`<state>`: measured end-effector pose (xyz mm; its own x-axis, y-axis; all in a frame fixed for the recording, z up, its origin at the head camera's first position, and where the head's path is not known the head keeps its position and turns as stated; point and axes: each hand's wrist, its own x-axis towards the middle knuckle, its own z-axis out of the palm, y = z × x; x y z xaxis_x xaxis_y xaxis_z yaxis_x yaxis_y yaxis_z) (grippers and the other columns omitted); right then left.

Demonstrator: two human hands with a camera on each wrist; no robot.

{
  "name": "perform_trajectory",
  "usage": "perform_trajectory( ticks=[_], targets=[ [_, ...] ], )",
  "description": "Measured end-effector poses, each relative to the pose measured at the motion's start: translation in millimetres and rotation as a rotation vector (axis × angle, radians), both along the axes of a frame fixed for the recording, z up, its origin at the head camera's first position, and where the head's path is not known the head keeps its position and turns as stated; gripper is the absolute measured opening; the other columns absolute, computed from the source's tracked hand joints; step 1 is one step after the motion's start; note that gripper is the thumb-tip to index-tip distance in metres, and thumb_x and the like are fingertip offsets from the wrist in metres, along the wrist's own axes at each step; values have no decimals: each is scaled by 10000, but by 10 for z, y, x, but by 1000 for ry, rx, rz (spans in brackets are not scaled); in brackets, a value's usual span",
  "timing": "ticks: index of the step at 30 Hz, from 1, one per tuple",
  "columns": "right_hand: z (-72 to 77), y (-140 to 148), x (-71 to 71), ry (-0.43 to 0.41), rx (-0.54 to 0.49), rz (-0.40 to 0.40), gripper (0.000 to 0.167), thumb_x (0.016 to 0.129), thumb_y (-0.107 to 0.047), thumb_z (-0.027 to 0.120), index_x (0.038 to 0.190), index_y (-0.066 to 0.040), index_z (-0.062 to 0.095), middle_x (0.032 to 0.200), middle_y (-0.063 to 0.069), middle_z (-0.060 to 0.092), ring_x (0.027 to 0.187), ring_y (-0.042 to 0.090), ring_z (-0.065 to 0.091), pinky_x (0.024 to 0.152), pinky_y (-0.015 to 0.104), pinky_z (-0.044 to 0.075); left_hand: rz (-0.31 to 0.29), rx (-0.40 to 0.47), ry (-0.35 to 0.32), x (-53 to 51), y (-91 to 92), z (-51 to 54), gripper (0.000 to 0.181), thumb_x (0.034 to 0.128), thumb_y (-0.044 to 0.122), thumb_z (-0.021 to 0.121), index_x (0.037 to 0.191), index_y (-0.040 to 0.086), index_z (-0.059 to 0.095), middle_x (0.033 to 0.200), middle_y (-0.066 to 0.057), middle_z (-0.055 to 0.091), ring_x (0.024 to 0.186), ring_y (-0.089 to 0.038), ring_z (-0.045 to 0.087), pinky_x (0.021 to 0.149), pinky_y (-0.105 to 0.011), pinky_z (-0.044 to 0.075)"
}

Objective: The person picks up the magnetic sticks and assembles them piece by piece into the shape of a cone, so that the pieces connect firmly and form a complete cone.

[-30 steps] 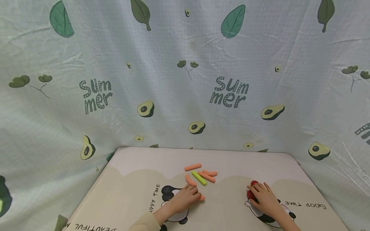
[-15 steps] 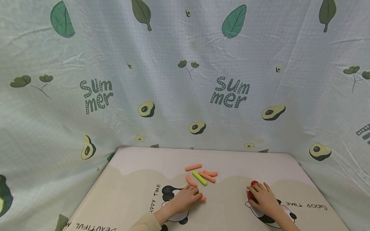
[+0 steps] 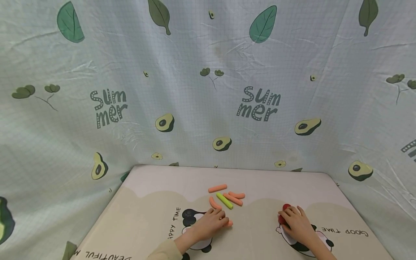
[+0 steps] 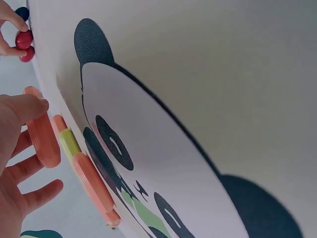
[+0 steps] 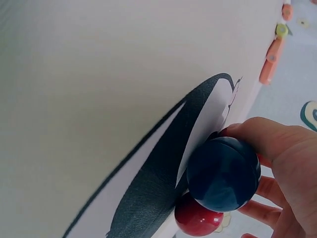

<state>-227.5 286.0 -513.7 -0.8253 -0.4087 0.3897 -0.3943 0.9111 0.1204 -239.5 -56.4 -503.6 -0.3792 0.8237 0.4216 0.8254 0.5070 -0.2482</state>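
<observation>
In the head view my left hand (image 3: 209,224) is over the mat's left panda print, with one end of an orange stick (image 3: 229,224) showing past the fingers. The left wrist view shows the thumb and fingers pinching this ridged orange stick (image 4: 43,134). Farther right, my right hand (image 3: 299,225) grips a red ball (image 3: 282,219) low over the mat. A second red ball (image 3: 286,206) lies just beyond it. In the right wrist view a glossy dark blue ball (image 5: 224,173) sits against the hand, beside a red ball (image 5: 198,215); the hand partly hides the other red one.
Several orange sticks (image 3: 217,188) and one yellow-green stick (image 3: 224,200) lie loosely grouped beyond my left hand. The printed mat (image 3: 146,202) covers the table. A patterned curtain (image 3: 195,101) hangs behind its far edge and along the sides.
</observation>
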Motion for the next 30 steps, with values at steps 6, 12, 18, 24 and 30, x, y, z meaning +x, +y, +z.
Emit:
perform_trajectory(
  ticks=[6,12,18,24,30],
  targets=[
    [-18,-3,10,3,2,-3,374,627,-229,770,955,-111,636,892,37,614,947,250,523,876,539,370,1,-2,1,11,1,-8,103,905,263,440,909,221,534,807,88,472,734,-47,340,646,-157,208],
    [-48,10,9,30,-3,4,378,610,-230,778,941,-111,638,883,38,619,929,249,525,861,538,374,22,-29,-20,9,10,-37,61,898,260,492,928,223,531,818,89,473,766,-60,385,669,-177,269],
    [-73,17,-5,74,-9,19,386,593,-236,787,932,-123,641,853,29,616,900,243,525,844,536,376,26,-24,-7,-6,16,-65,58,888,266,517,925,224,533,812,90,475,774,-67,408,662,-189,296],
    [-64,12,-17,69,-15,21,380,602,-228,776,940,-127,636,842,27,605,894,239,520,854,534,374,20,-35,-7,-12,12,-51,55,888,262,520,928,224,525,822,88,471,788,-71,412,665,-193,303],
    [-50,-1,-21,80,-42,37,363,593,-213,775,919,-142,633,826,11,572,874,231,517,851,525,367,13,-35,3,-12,8,-33,54,880,257,535,923,225,531,812,90,469,771,-69,402,663,-186,278]
  ],
)
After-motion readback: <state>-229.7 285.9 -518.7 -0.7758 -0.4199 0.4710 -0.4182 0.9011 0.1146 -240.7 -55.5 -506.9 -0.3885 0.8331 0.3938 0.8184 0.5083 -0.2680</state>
